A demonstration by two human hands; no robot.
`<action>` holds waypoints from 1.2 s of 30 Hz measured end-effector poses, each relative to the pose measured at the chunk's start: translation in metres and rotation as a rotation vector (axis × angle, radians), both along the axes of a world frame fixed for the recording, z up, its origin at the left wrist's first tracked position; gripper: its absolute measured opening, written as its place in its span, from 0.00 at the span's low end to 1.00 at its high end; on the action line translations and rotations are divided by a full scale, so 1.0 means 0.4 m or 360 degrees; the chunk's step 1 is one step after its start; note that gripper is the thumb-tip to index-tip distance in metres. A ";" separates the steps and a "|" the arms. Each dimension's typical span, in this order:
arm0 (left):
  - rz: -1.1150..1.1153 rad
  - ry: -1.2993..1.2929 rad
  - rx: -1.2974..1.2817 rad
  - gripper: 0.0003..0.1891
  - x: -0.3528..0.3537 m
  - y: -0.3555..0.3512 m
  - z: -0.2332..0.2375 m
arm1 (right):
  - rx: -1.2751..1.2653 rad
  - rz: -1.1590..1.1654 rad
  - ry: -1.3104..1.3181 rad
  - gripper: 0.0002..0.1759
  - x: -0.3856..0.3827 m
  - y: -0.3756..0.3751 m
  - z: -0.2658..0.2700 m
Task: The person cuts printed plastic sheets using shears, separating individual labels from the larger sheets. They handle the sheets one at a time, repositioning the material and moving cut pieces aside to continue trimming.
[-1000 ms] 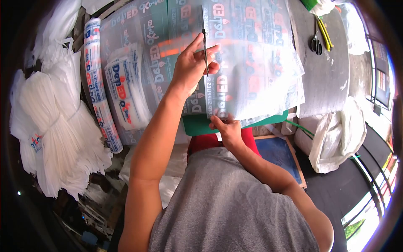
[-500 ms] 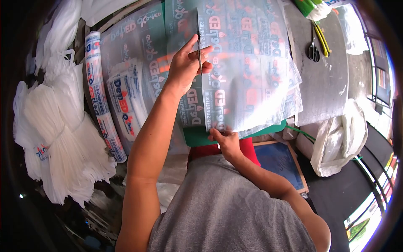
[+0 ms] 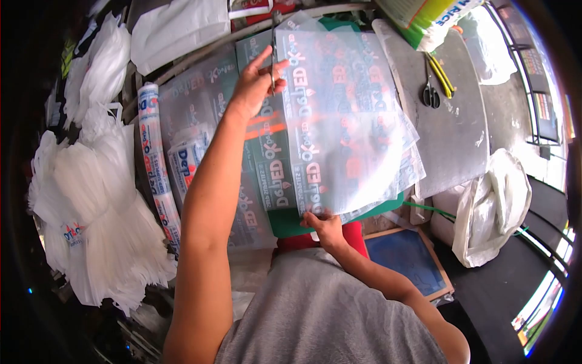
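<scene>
Dim background at 9 o'clock, daylight at 3. Left to right: white bundle at 9, tied at the middle. Printed roll next, pack just beside it. Left hand at 11, fingers partly spread, slim dark tool held among them, pointing to 12; exact grip unclear. Green mat shows at 6, under printed clear sheets, which spread from centre to 1. Right hand at 5, thumb and fingers pinching the sheets' near edge by the left corner. Blue board at 4. Rice sack at 1. Black scissors at 2, touching or just beside a yellow tool, cannot tell. White sack at 3.
</scene>
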State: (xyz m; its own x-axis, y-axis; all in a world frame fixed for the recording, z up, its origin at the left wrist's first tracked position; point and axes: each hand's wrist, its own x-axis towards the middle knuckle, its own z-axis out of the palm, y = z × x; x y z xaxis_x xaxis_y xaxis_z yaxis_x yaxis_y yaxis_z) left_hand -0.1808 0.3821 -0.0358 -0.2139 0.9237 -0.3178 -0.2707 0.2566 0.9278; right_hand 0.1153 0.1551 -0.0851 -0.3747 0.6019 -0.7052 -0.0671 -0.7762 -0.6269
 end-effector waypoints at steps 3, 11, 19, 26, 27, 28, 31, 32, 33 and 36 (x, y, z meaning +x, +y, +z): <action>-0.0126 0.0033 0.0295 0.36 -0.051 0.034 0.111 | -0.0044 0.0066 -0.0030 0.16 0.006 0.004 0.008; 0.0084 0.0091 0.0219 0.36 0.023 -0.302 0.259 | -0.0470 -0.0606 0.0260 0.31 0.133 0.062 0.026; 0.0013 -0.0131 -0.0271 0.41 0.130 -0.743 0.165 | -0.0419 -0.0617 0.0176 0.24 0.069 0.088 0.018; -0.0165 -0.0199 -0.0324 0.38 0.209 -0.960 0.186 | -0.0350 -0.0556 0.0205 0.23 -0.015 0.066 0.005; -0.0164 -0.0197 -0.0317 0.38 0.214 -0.970 0.195 | -0.0373 -0.0547 0.0219 0.23 -0.010 0.067 0.006; -0.0021 -0.0645 -0.0409 0.36 0.215 -0.976 0.203 | -0.0393 -0.0537 0.0233 0.23 -0.008 0.067 0.010; 0.0039 -0.1263 -0.0475 0.30 0.190 -1.013 0.180 | -0.0376 -0.0509 0.0216 0.23 0.007 0.069 -0.020; 0.0218 -0.1480 -0.0439 0.27 0.185 -1.027 0.173 | -0.0372 -0.0510 0.0221 0.23 0.012 0.069 -0.031; 0.0399 -0.1696 -0.0399 0.23 0.183 -1.030 0.175 | -0.0351 -0.0478 0.0214 0.23 0.016 0.070 -0.035; 0.0568 -0.1815 -0.0496 0.17 0.179 -1.010 0.183 | -0.0309 -0.0449 0.0215 0.22 0.023 0.069 -0.039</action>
State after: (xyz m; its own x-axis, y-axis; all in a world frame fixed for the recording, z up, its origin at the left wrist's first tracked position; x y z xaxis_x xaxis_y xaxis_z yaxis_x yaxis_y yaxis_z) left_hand -0.1094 -0.0219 0.0374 0.1051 0.7220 -0.6839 -0.9850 0.1702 0.0283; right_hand 0.1245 0.1827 -0.1009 -0.3105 0.5548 -0.7719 -0.3678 -0.8189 -0.4406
